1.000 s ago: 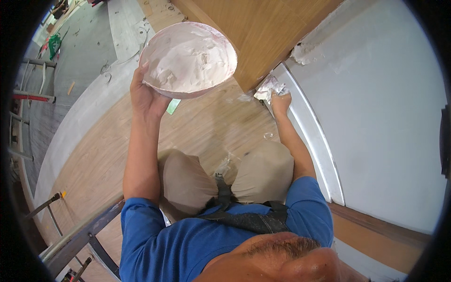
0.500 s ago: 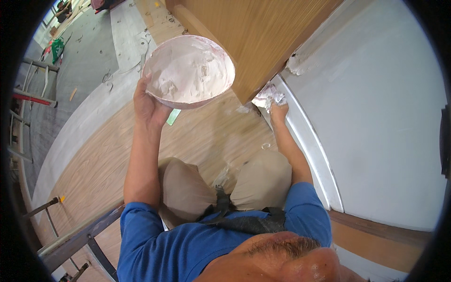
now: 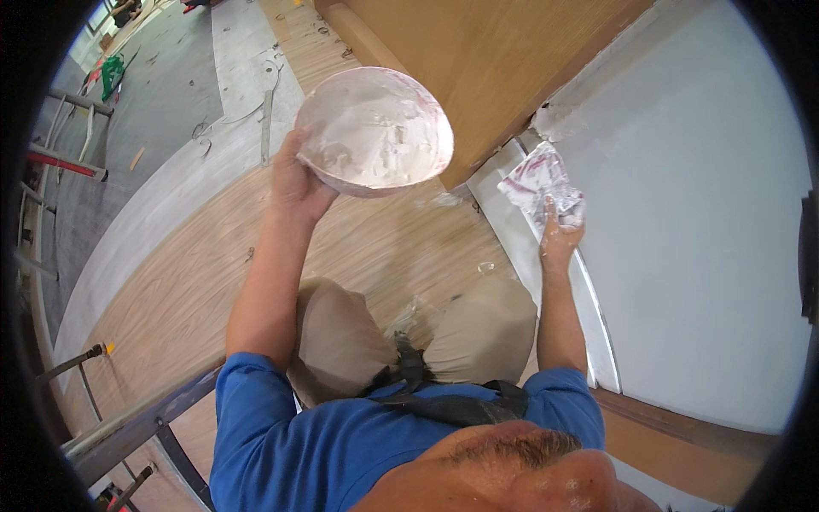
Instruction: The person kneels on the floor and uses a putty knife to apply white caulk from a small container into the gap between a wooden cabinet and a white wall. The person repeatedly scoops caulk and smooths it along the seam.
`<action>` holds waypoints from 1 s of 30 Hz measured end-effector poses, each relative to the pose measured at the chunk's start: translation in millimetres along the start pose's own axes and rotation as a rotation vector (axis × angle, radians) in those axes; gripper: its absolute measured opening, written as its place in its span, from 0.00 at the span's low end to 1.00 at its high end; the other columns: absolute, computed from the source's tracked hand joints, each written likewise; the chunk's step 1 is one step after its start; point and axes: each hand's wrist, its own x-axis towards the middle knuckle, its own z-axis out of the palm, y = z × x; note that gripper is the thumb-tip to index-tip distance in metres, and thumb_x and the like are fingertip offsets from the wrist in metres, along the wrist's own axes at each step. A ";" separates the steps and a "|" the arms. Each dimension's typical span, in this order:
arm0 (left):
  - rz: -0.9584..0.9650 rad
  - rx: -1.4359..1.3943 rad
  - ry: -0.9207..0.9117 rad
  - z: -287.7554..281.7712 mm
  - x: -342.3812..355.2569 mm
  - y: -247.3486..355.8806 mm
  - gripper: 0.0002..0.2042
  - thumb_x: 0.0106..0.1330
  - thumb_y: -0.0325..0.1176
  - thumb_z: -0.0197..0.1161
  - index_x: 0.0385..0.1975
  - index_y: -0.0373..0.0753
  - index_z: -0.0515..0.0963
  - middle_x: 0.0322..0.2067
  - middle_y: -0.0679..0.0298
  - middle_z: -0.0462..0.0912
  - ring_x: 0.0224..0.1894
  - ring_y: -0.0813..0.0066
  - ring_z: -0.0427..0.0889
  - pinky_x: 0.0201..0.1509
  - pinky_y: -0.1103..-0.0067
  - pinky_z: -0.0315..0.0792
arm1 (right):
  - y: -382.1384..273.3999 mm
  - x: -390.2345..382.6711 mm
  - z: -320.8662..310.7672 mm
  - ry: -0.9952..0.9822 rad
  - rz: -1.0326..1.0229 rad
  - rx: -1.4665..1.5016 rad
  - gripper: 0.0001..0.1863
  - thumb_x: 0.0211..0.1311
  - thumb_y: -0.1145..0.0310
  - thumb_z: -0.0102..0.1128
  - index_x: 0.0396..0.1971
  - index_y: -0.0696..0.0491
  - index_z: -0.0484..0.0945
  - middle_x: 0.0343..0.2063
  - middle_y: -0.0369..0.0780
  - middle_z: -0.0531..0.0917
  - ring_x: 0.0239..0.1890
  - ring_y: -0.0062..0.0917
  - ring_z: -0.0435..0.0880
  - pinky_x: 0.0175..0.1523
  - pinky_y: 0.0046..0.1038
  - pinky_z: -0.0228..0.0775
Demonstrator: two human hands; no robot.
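Observation:
My left hand [image 3: 299, 181] grips a round bowl [image 3: 375, 128] by its left side, tilted slightly and holding lumpy pale pinkish-white paste. My right hand [image 3: 560, 232] is closed on a flat scraper [image 3: 536, 175] thickly smeared with white and pinkish paste. It is over a pale skirting strip [image 3: 586, 311] beside the light grey wall [image 3: 691, 196], below a wooden panel [image 3: 478, 60] with a rough, paste-marked lower edge.
I squat on a wood-pattern floor [image 3: 392, 239]. A ladder [image 3: 68, 171] lies toward the far left, near a green bag [image 3: 112, 78]. A metal rail [image 3: 136, 427] runs beside my left arm. A person [image 3: 124, 17] is in the distant upper left.
My right hand has pulled the scraper out from the panel's lower corner, rightward and toward me. My left hand and the bowl have shifted right.

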 end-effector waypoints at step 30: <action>0.168 -0.088 -0.119 10.2 -5.2 -5.7 0.29 0.62 0.37 0.53 0.64 0.33 0.61 0.60 0.49 0.70 0.63 0.52 0.69 0.68 0.57 0.64 | -113.3 8.0 99.7 -0.532 0.519 0.619 0.13 0.63 0.71 0.64 0.44 0.62 0.80 0.37 0.39 0.85 0.34 0.19 0.83 0.39 0.23 0.76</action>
